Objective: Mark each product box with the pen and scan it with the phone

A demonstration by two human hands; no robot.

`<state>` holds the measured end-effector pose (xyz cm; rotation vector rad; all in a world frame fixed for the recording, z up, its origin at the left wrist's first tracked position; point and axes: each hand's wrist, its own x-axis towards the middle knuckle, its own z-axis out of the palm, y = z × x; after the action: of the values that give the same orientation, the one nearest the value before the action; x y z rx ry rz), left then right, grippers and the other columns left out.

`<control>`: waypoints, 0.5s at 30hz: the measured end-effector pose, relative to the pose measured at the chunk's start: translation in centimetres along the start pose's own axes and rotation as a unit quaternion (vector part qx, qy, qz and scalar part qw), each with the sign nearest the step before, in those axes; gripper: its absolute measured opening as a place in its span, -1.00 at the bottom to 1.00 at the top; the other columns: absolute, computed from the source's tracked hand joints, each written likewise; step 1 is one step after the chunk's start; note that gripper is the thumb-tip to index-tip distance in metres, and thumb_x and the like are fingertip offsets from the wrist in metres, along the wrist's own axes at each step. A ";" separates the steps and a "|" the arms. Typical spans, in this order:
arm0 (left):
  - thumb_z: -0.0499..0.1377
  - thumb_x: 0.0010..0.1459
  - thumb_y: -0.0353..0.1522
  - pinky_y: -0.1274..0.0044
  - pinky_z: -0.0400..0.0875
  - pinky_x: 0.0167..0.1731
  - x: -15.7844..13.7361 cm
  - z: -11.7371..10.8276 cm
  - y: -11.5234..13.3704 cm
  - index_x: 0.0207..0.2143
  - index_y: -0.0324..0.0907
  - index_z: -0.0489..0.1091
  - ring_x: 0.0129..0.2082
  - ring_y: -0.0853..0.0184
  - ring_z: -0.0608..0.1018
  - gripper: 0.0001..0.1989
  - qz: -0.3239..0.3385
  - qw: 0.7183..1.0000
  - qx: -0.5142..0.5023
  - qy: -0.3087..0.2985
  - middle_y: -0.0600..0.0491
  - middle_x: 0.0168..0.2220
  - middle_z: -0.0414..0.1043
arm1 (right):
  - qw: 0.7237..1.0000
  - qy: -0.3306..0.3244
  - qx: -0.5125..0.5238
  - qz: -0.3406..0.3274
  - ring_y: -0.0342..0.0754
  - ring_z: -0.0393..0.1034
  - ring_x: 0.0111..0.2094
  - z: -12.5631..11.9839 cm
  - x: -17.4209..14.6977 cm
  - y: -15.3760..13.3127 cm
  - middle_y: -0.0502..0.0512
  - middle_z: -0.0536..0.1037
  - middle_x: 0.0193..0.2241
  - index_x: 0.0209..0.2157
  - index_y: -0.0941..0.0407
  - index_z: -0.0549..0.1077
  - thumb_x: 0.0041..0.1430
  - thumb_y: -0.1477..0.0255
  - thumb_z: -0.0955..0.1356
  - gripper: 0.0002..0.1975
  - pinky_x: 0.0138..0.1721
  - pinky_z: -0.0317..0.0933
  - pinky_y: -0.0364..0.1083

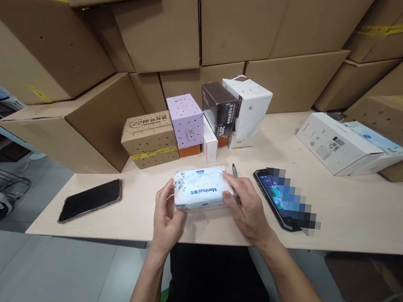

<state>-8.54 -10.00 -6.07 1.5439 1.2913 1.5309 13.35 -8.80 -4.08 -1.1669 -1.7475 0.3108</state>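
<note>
A white-and-blue pack of tissues (200, 190) with "Manhua" print sits between my hands near the table's front edge. My left hand (167, 215) grips its left end, with the thumb at the near lower corner. At the right end, my right hand (248, 208) holds the pack with its fingers on the top and side. A dark pen (235, 171) shows just behind my right hand; whether it lies on the table or is tucked in the fingers, I cannot tell. The pack's underside is hidden.
Behind the pack stand a brown carton (151, 137), a purple box (186, 122), a dark box (219, 105) and white boxes (252, 108). A black phone (90, 201) lies left, a rugged handheld device (279, 200) right. More boxes (338, 143) rest at right; large cartons (239, 23) wall the back.
</note>
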 end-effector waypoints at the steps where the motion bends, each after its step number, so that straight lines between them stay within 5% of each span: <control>1: 0.14 0.05 -0.51 0.25 0.27 0.21 0.0 0.0 0.1 0.23 0.05 0.24 0.22 0.15 0.31 -0.32 0.019 0.999 0.030 -0.006 -0.04 0.14 0.22 | 1.000 -0.010 -0.006 -0.004 -0.01 0.38 -0.13 0.0 0.0 0.0 0.20 0.38 -0.12 0.21 0.11 0.34 0.38 0.25 0.23 -0.55 -0.12 0.38 0.00; 4: 0.09 0.03 -0.55 0.19 0.25 0.22 -0.1 0.0 0.4 0.16 0.05 0.33 0.30 0.10 0.17 -0.37 0.066 0.991 0.118 -0.018 -0.04 0.17 0.10 | 0.999 -0.032 -0.029 -0.009 -0.02 0.36 -0.18 0.0 0.0 0.1 0.16 0.33 -0.17 0.16 0.07 0.41 0.35 0.16 0.24 -0.54 -0.15 0.40 0.01; 9: 0.05 0.05 -0.59 0.21 0.37 0.14 -0.4 0.1 0.8 0.08 0.04 0.40 0.17 0.16 0.31 -0.42 0.090 0.977 0.189 -0.042 -0.01 0.24 -0.11 | 0.998 -0.044 -0.049 -0.023 0.00 0.35 -0.16 0.0 -0.1 0.2 0.17 0.31 -0.15 0.09 0.06 0.48 0.33 0.10 0.24 -0.53 -0.11 0.41 0.04; 15: 0.04 0.05 -0.61 0.23 0.41 0.11 -0.4 0.3 0.9 0.03 0.01 0.44 0.18 0.15 0.27 -0.45 0.122 0.967 0.220 -0.048 0.00 0.22 -0.11 | 0.994 -0.053 -0.088 -0.026 0.01 0.36 -0.18 0.1 -0.2 0.3 0.21 0.31 -0.16 0.08 0.12 0.48 0.34 0.09 0.22 -0.50 -0.19 0.42 0.03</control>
<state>-7.99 -10.61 -5.44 2.0974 1.4981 1.3467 13.46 -8.76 -4.45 -1.2471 -1.9266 0.1941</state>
